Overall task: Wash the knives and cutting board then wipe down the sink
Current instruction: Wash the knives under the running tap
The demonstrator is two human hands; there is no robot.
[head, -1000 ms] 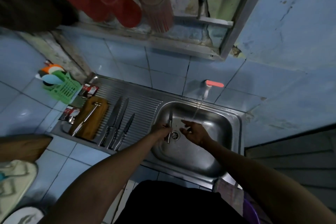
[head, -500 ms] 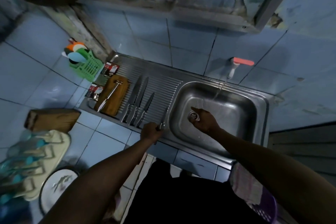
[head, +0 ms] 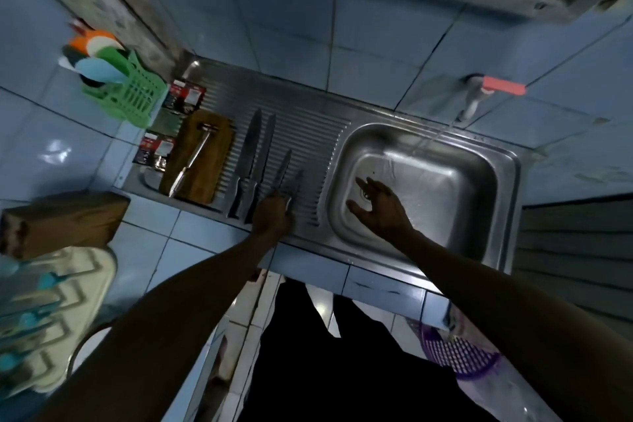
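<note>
Fingers of the left hand (head: 274, 212) curl round a small steel knife (head: 297, 183) on the ribbed steel drainboard (head: 308, 127) — three longer steel knives (head: 255, 151) and a brown wooden cutting board (head: 202, 154) lie just left. Right hand (head: 378, 207) hangs spread and empty over the steel sink basin (head: 445, 188), where a thin stream falls from the red-handled tap (head: 493, 89).

Bare ribbed drainboard (head: 308, 134) behind the left hand (head: 274, 216), 3 knives (head: 255, 154) just left blocking (cutting board (head: 198, 161) beyond them), sink basin (head: 445, 188) open past the right hand (head: 380, 209), tap (head: 476, 99) overhanging its far rim.
</note>
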